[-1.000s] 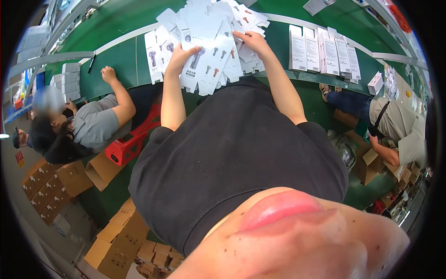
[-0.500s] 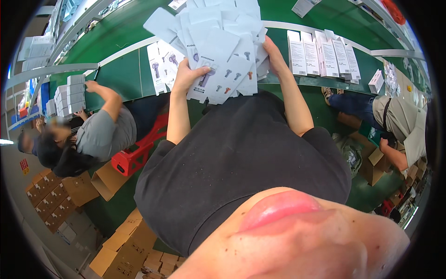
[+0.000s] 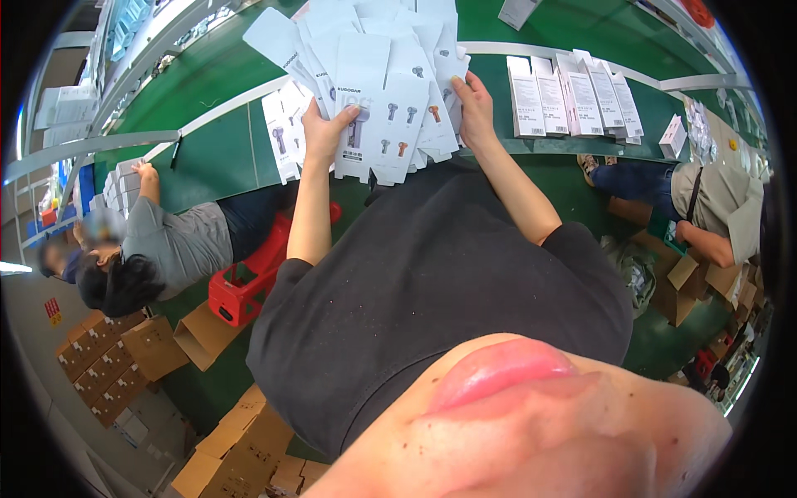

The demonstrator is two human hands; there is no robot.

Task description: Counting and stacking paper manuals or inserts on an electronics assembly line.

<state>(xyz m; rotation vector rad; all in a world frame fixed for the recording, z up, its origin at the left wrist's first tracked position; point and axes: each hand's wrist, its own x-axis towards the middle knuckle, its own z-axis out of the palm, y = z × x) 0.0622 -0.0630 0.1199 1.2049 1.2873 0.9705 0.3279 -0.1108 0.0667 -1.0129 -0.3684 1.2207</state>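
A thick stack of flat white carton blanks (image 3: 374, 83) printed with small device pictures is lifted off the green conveyor belt (image 3: 207, 158). My left hand (image 3: 325, 131) grips the stack's lower left side. My right hand (image 3: 475, 106) holds its right edge. The blanks fan out unevenly above both hands, and more of them lie under the stack.
A row of flat white boxes (image 3: 573, 95) lies on the belt to the right. A seated person in grey (image 3: 166, 241) works at the left beside a red stool (image 3: 249, 282). Another person (image 3: 706, 199) sits at the right. Brown cardboard boxes (image 3: 116, 357) stand on the floor.
Both hands have gathered the loose spread of blanks into one stack and raised it toward me; the stack now looks larger and closer.
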